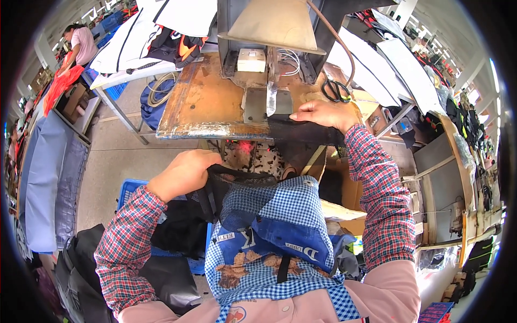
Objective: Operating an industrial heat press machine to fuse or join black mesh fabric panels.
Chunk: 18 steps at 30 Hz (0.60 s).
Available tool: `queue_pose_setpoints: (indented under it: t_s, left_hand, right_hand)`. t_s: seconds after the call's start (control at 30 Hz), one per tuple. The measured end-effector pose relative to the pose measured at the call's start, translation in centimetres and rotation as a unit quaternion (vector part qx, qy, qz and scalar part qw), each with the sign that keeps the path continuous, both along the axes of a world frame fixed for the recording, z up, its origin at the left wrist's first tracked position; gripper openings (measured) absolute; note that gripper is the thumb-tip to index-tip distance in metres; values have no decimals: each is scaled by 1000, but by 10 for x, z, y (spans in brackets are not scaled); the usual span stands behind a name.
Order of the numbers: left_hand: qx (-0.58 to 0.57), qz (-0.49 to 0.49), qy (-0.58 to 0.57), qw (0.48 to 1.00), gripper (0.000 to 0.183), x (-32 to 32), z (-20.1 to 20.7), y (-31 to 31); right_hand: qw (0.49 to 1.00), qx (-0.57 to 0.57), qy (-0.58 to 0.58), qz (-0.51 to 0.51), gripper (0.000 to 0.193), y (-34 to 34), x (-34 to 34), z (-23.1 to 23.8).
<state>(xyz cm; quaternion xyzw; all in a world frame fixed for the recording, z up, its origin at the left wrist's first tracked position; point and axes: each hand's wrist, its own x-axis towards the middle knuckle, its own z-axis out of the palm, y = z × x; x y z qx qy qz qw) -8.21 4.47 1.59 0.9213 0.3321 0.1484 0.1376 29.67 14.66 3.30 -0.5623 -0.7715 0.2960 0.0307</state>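
A piece of black mesh fabric [242,194] hangs over my lap, its upper left edge pinched in my left hand [186,173], just in front of the table. My right hand [326,114] is closed on black fabric [304,132] at the table's front edge, thumb pointing left. That fabric lies beside the metal plate [256,110] and drapes over the edge; whether it joins the mesh in my left hand, I cannot tell. Above the plate, a narrow upright metal bar [272,81] of the machine comes down just left of my right hand.
A worn wooden table [202,102] carries the machine, with a beige lampshade [274,27] above. Black-handled scissors [335,90] lie right of it. A blue crate [129,194] and an open cardboard box [350,199] flank my lap. White panels [126,43] cover a side table; another person [82,46] stands far left.
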Motion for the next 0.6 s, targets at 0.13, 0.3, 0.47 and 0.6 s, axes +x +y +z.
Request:
queue_pose_setpoints:
  t_s: [0.13, 0.3, 0.47, 0.6]
  left_hand:
    - [-3, -1, -4, 1000, 34, -1, -1, 0]
    - [0, -2, 1, 1000, 35, -1, -4, 0]
    - [-2, -6, -3, 1000, 35, 1, -7, 2]
    - [-7, -2, 2, 1000, 34, 4, -7, 2]
  right_hand:
    - [999, 22, 19, 23, 52, 1, 0, -5]
    - [999, 21, 21, 30, 52, 3, 0, -6]
    - [999, 16, 20, 30, 51, 6, 3, -8]
    - [999, 13, 30, 34, 49, 8, 5, -10]
